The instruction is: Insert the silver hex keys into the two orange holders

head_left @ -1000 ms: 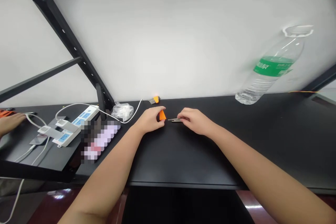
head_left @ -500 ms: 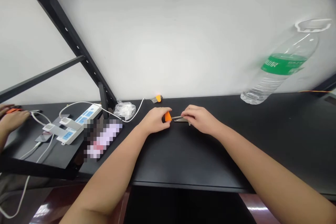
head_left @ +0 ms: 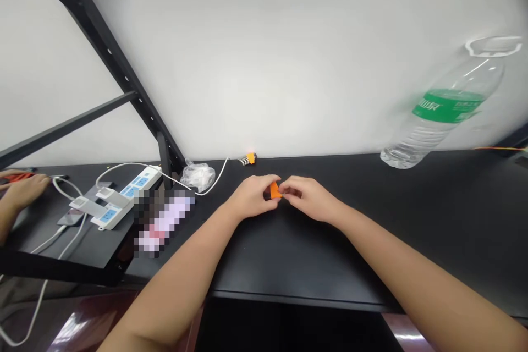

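Observation:
My left hand (head_left: 256, 197) is closed around a small orange hex key holder (head_left: 275, 190), gripped between thumb and fingers just above the black table. My right hand (head_left: 307, 197) meets it from the right, its fingertips pinched at the holder's edge. A hex key, seen earlier in that pinch, is now almost wholly hidden by the fingers. Behind my hands, near the wall, lies a second orange holder with several hex keys (head_left: 249, 159) fanned out of it.
Crumpled clear plastic (head_left: 198, 176) and a white cable lie left of my hands, near a blurred phone (head_left: 167, 223). A power strip (head_left: 127, 196) with plugs sits beyond the black metal frame (head_left: 119, 69). Another person's hand (head_left: 28, 192) is far left. A large clear bottle (head_left: 437, 113) stands right.
My hands have come together: the left with the holder has shifted right, and the right fingertips now touch the holder's edge. The loose grey keys under the right hand are hidden now.

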Available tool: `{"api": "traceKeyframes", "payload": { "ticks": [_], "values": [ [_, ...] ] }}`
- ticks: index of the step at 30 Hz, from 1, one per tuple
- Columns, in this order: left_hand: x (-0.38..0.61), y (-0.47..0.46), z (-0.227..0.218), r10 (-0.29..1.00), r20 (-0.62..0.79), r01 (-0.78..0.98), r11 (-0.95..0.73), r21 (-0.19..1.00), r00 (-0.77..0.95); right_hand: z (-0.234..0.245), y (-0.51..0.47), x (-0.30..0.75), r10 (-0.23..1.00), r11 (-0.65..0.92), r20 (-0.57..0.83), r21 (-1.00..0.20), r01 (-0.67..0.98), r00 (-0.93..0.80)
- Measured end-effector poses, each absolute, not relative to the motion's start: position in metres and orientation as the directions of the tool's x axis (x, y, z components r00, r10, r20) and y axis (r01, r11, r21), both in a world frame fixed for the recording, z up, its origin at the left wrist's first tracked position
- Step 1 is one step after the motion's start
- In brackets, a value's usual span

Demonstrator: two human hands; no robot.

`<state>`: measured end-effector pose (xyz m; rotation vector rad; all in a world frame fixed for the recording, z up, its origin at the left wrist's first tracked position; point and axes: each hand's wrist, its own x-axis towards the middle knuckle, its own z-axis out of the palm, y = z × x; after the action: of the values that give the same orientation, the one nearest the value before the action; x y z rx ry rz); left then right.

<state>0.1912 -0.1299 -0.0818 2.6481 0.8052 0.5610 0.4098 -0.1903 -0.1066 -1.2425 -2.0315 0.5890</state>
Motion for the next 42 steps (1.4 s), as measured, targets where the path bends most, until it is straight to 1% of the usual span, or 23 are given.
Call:
{"api": "traceKeyframes", "payload": {
  "ticks": [4, 7, 9, 12, 14, 18, 22, 25, 27, 28, 31, 33, 37, 42],
  "values": [
    [0.194, -0.136, -0.077, 0.576, 0.261, 0.449, -0.792, 0.414, 0.775, -0.112, -0.189, 0.407, 0.943, 0.299, 0.189, -0.842, 0.449, -0.273],
    [0.194, -0.136, -0.079, 0.595, 0.243, 0.461, -0.772, 0.439, 0.766, -0.114, -0.187, 0.407, 0.958, 0.205, 0.112, -0.912, 0.355, -0.266],
    [0.192, -0.133, -0.083, 0.605, 0.247, 0.452, -0.758, 0.470, 0.757, -0.115, -0.186, 0.408, 0.962, 0.165, 0.084, -0.936, 0.311, -0.258],
    [0.191, -0.128, -0.091, 0.648, 0.250, 0.464, -0.716, 0.522, 0.719, -0.116, -0.184, 0.409, 0.971, 0.142, 0.076, -0.945, 0.293, -0.227],
    [0.192, -0.124, -0.096, 0.679, 0.251, 0.485, -0.691, 0.536, 0.690, -0.116, -0.183, 0.409, 0.976, 0.139, 0.080, -0.946, 0.294, -0.203],
    [0.194, -0.120, -0.103, 0.689, 0.253, 0.503, -0.688, 0.523, 0.679, -0.120, -0.181, 0.409, 0.977, 0.148, 0.091, -0.939, 0.310, -0.191],
    [0.196, -0.121, -0.101, 0.703, 0.242, 0.528, -0.679, 0.510, 0.669, -0.123, -0.182, 0.406, 0.978, 0.168, 0.104, -0.904, 0.394, -0.180],
    [0.194, -0.122, -0.097, 0.694, 0.232, 0.546, -0.694, 0.470, 0.682, -0.121, -0.184, 0.405, 0.978, 0.173, 0.098, -0.869, 0.464, -0.183],
    [0.191, -0.121, -0.095, 0.690, 0.224, 0.559, -0.701, 0.444, 0.688, -0.118, -0.184, 0.409, 0.974, 0.211, 0.128, -0.806, 0.554, -0.185],
    [0.190, -0.120, -0.094, 0.692, 0.219, 0.566, -0.701, 0.435, 0.688, -0.117, -0.184, 0.412, 0.968, 0.247, 0.163, -0.748, 0.616, -0.190],
    [0.184, -0.115, -0.095, 0.706, 0.203, 0.586, -0.687, 0.430, 0.679, -0.115, -0.182, 0.426, 0.938, 0.341, 0.243, -0.525, 0.780, -0.247],
    [0.182, -0.111, -0.097, 0.711, 0.200, 0.588, -0.680, 0.437, 0.674, -0.116, -0.180, 0.434, 0.930, 0.361, 0.222, -0.417, 0.834, -0.292],
    [0.178, -0.106, -0.101, 0.702, 0.218, 0.565, -0.688, 0.456, 0.678, -0.117, -0.180, 0.436, 0.927, 0.374, 0.152, -0.291, 0.881, -0.343],
    [0.177, -0.102, -0.106, 0.693, 0.247, 0.537, -0.695, 0.478, 0.677, -0.110, -0.184, 0.422, 0.938, 0.339, 0.097, -0.069, 0.938, -0.332]
  ]
}}
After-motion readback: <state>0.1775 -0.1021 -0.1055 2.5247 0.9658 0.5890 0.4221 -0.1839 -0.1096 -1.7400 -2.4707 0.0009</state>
